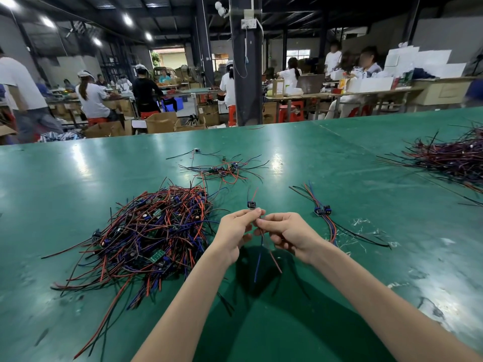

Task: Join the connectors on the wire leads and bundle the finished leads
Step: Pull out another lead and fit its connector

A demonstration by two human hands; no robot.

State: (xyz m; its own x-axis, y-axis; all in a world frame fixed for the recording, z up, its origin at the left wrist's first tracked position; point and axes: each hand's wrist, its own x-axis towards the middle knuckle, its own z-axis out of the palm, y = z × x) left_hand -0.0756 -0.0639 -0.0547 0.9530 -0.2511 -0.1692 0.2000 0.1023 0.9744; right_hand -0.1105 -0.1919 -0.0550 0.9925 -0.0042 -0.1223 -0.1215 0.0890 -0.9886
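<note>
Above the green table (78,178) my left hand (235,232) pinches a wire lead just below its small dark connector (251,204), which stands up over my fingertips. My right hand (285,233) pinches the same lead's wires beside it. A blue wire (258,265) and a red wire (275,262) hang down between my wrists. A big tangled pile of red, blue and black leads with small green boards (151,231) lies to the left. A small laid-out group of leads with dark connectors (322,210) lies to the right.
A loose scatter of leads (222,171) lies farther back at the centre, and another large pile (454,158) sits at the far right. Beyond the table's far edge, people sit at other workbenches among cardboard boxes. A dark pillar (247,74) stands behind.
</note>
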